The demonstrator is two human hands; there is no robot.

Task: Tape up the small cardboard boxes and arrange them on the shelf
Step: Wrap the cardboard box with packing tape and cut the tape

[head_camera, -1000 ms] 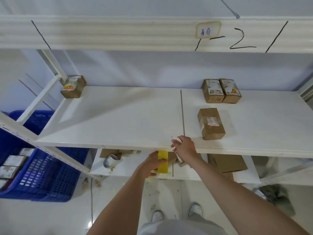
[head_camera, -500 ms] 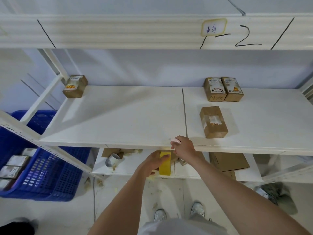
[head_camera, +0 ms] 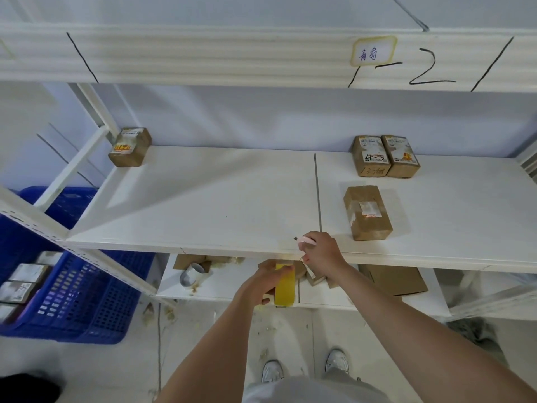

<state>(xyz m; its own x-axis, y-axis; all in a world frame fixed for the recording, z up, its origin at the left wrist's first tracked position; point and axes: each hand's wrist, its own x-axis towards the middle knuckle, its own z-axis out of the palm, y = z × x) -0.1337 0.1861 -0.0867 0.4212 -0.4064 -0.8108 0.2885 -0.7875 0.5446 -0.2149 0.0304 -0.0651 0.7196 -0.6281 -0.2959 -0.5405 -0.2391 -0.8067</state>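
Your left hand (head_camera: 261, 283) grips the yellow tape roll (head_camera: 284, 285) below the shelf (head_camera: 203, 199) edge, your right hand (head_camera: 321, 253) holds a small pink cutter (head_camera: 306, 239), so cut a strip next for the nearby box (head_camera: 367, 212).

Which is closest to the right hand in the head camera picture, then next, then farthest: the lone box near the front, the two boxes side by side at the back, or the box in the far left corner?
From the right hand:
1. Lone box near the front, just right of the hand.
2. Pair of boxes at the back, behind the lone box, on the right.
3. Box in the far left corner, across the shelf.
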